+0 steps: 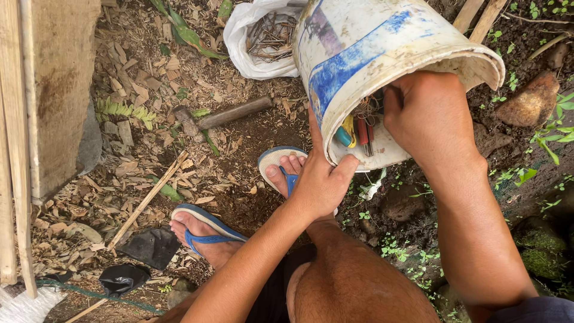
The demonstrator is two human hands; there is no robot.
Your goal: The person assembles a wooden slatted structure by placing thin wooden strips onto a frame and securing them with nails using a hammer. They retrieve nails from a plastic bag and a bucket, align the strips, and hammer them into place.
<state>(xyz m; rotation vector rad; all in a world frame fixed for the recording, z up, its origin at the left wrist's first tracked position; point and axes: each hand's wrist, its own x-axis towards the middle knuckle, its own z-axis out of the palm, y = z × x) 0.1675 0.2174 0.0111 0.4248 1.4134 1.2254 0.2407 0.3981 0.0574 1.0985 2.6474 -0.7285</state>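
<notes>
— Right, I see the bucket (382, 66) tipped toward me, mouth down and to the right, resting over the knee. My left hand (320, 182) clamps the lower rim, thumb on the outside wall, fingers curled under the lip. Where do you want the other one?

— Your right hand (427, 116) is already inside the mouth. Its fingertips are hidden behind the rim, so I cannot tell whether they pinch anything or are spread.

— Agreed, I cannot tell either. At the bottom of the bucket I make out 2 or 3 tools (359, 131): one with a yellow-and-teal handle, one with a red handle, and a tangle of rusty wire or nails above them.

— Then I judge the tilt matters most. Hold the rim firmly with the left so the bucket does not roll off the knee, and keep it only as steep as needed to let the tools slide toward the fingers.

— And the rusty bits?

— Reach past them slowly, I think; they look sharp, and the bare foot in the sandal (284, 170) sits just below the rim, so anything spilling lands there.

— Noted. A hammer (224, 115) lies on the wood chips well to the left, and a white bag (263, 42) of nails sits behind the bucket.
</notes>
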